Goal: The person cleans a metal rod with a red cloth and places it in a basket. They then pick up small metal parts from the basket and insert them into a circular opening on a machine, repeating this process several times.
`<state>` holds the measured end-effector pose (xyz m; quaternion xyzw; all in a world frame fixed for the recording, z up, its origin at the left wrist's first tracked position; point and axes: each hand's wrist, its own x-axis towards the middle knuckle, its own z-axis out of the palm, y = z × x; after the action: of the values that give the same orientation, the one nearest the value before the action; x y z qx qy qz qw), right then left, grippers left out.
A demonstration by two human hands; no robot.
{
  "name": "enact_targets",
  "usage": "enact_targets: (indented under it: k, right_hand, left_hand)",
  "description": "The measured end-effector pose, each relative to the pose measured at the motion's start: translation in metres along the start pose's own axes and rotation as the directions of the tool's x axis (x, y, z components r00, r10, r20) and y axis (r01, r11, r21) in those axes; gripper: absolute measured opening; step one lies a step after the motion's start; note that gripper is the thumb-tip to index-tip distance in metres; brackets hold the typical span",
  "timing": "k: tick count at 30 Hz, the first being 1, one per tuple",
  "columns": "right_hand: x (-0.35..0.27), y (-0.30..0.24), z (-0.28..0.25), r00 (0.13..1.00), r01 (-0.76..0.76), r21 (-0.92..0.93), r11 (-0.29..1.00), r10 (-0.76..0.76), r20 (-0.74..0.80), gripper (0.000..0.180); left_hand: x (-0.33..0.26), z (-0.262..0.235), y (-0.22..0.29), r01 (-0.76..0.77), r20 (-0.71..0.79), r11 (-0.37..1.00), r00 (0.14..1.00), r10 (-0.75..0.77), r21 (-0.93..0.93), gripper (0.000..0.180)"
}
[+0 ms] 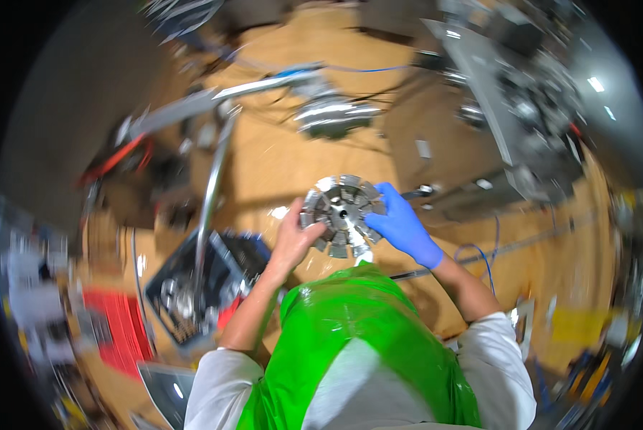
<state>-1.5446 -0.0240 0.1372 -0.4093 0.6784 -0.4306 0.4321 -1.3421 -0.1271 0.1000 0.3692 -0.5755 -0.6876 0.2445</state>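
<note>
Between my two hands is a round metal part (343, 213) with block-like segments around its rim and a small dark hole at its centre. My bare left hand (297, 235) grips its left edge, thumb over the face. On the opposite edge, my right hand (400, 223) in a blue glove is closed with its thumb on the face and its fingers behind. The part is held up in front of the green apron (357, 308). Motion blur hides the finer detail of its segments.
An open dark case (182, 315) with metal pieces lies left, beside a red object (117, 330). A metal pole (214, 179) rises nearby. Ahead, a shiny metal cylinder (336, 118) stands on the tan floor (264, 165). Right is a grey bench (436, 136) with metal parts.
</note>
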Motion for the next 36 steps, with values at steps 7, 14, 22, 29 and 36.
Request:
enact_targets:
  k: [7, 14, 22, 29, 36]
  right_hand:
    - [-0.049, -0.056, -0.209, 0.851, 0.053, -0.201, 0.978, -0.150, -0.503, 0.048]
    - [-0.030, -0.085, -0.358, 0.689, 0.106, -0.353, 0.929, -0.325, -0.648, 0.051]
    - [0.040, -0.084, -0.481, 0.717, -0.047, -0.089, 0.995, -0.029, -0.697, 0.023]
    - [0.088, -0.009, -0.564, 0.714, -0.117, 0.059, 0.991, 0.125, -0.689, 0.020]
    - [0.122, 0.064, -0.626, 0.754, -0.191, 0.179, 0.965, 0.261, -0.603, 0.021]
  left_hand:
    - [0.112, 0.197, 0.127, -0.228, 0.418, 0.973, 0.880, 0.224, -0.041, 0.042]
    - [0.227, 0.325, 0.211, -0.485, 0.588, 0.874, 0.700, 0.406, -0.026, 0.042]
    - [0.368, 0.441, 0.236, -0.376, 0.678, 0.925, 0.668, 0.307, -0.049, 0.038]
    - [0.457, 0.516, 0.193, -0.323, 0.712, 0.942, 0.682, 0.166, 0.090, 0.035]
    - [0.509, 0.575, 0.143, -0.261, 0.665, 0.910, 0.747, -0.022, 0.323, 0.036]
